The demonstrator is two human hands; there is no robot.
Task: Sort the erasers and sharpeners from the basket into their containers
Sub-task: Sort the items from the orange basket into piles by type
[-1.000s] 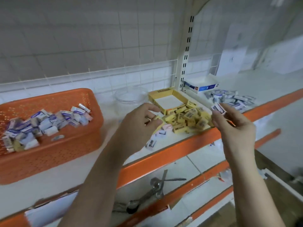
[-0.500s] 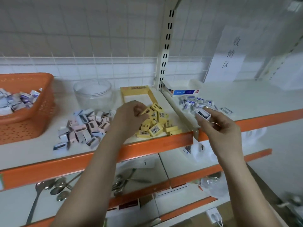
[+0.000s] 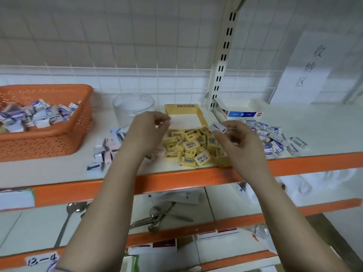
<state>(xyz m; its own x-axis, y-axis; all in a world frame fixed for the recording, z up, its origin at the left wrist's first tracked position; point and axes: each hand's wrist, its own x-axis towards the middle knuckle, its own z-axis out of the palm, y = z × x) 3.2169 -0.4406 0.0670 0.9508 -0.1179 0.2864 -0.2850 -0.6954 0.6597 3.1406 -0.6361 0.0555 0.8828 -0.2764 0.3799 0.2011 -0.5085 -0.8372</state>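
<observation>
An orange basket (image 3: 49,143) at the left holds several small wrapped erasers and sharpeners. A yellow box (image 3: 181,108) lies open mid-shelf with a heap of yellow erasers (image 3: 193,147) spilling from its front. My right hand (image 3: 235,140) pinches one small white wrapped piece (image 3: 218,128) above that heap. My left hand (image 3: 149,132) hovers beside the yellow box with fingers loosely curled and nothing seen in it. A pile of white and pink pieces (image 3: 107,149) lies under my left arm. Blue-and-white pieces (image 3: 275,138) lie heaped at the right before a white and blue box (image 3: 241,112).
A clear glass bowl (image 3: 133,107) stands behind my left hand. A white slotted upright (image 3: 222,61) divides the shelf. The orange shelf edge (image 3: 176,179) runs across below my wrists. Spoons (image 3: 74,211) and tongs (image 3: 155,218) lie on the lower shelf. A paper sign (image 3: 306,67) leans at the right.
My right hand has moved left with the white piece, from beside the blue-and-white heap to above the yellow erasers. My left hand has lifted off the yellow heap toward the box.
</observation>
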